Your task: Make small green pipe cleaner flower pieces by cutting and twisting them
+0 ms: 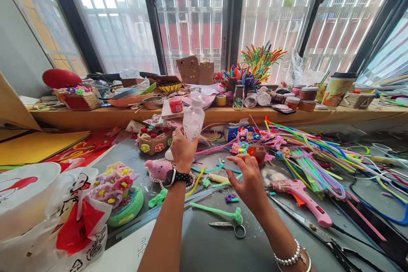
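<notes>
My left hand (184,149), with a black watch at its wrist, is wrapped round a translucent plastic bottle (194,120), held upright over the back of the grey table. To its right my right hand (247,174) hovers with its fingers apart and nothing in them. Below the hands lie a green pipe-cleaner piece (216,210) and small scissors (223,224). A pink crocheted toy (157,169) with beads sits just left of my left wrist. Right of my right hand rests a pink glue gun (302,199).
Large scissors (299,219) lie at the right, near loose pipe cleaners (318,157). At the left stand a flower pot craft (126,206) and a white plastic bag (54,221). A wooden ledge (127,115) with jars and pipe-cleaner bundles runs along the windows.
</notes>
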Motion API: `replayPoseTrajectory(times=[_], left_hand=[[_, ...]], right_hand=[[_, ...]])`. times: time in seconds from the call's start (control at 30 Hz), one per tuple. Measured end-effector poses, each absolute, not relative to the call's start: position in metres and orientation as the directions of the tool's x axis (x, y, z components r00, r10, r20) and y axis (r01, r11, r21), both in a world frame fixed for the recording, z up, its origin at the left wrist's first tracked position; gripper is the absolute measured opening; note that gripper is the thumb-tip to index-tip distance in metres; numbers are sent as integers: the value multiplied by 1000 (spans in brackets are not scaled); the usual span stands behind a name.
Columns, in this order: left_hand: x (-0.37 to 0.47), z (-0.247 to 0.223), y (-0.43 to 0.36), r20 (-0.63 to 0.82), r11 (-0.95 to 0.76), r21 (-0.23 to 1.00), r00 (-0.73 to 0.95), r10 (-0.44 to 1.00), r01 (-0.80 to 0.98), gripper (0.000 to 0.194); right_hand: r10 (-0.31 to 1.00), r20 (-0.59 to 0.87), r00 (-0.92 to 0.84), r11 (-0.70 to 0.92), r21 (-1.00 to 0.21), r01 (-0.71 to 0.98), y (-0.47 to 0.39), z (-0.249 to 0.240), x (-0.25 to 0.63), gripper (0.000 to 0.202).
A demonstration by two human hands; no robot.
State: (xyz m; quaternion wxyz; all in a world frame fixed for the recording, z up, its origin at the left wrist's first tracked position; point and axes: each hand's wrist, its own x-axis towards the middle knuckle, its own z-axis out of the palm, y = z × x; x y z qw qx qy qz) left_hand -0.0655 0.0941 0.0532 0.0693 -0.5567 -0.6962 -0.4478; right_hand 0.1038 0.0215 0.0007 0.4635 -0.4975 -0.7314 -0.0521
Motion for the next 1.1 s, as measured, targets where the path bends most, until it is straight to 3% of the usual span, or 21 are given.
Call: replayPoseTrajectory(times=[0.13, 0.3, 0.43, 0.63, 0.8, 0.93, 1.03, 1.1], left_hand=[[-62, 45, 100, 592, -41, 589, -397, 701, 807, 53], [-56, 36, 106, 577, -146, 563, -260, 774, 813, 51], [-52, 25, 110, 491, -89, 580, -260, 832, 810, 50], [-52, 15, 114, 476, -35, 588, -311, 823, 808, 53], [-52, 13, 116, 474, -29, 598, -325, 818, 801, 60], [-48, 34, 97, 524, -59, 588, -324, 788, 807, 77], [-40, 58, 68, 755, -277, 448, -193, 627, 850, 53], [-31, 65, 48, 688, -475, 331, 136, 713, 815, 21]], right_hand=[[677, 733, -67, 497, -388, 776, 23, -2, 106, 23], [691, 721, -57, 498, -416, 761, 24, -3, 107, 22], [719, 691, -70, 492, -436, 753, 23, -3, 105, 21], [767, 636, -82, 464, -462, 756, 25, -8, 105, 21], [791, 607, -79, 463, -508, 726, 27, -4, 115, 19], [799, 599, -52, 449, -536, 715, 21, -3, 127, 18], [825, 561, -65, 434, -556, 709, 15, -8, 135, 18], [839, 539, -70, 422, -565, 709, 12, -12, 139, 18]])
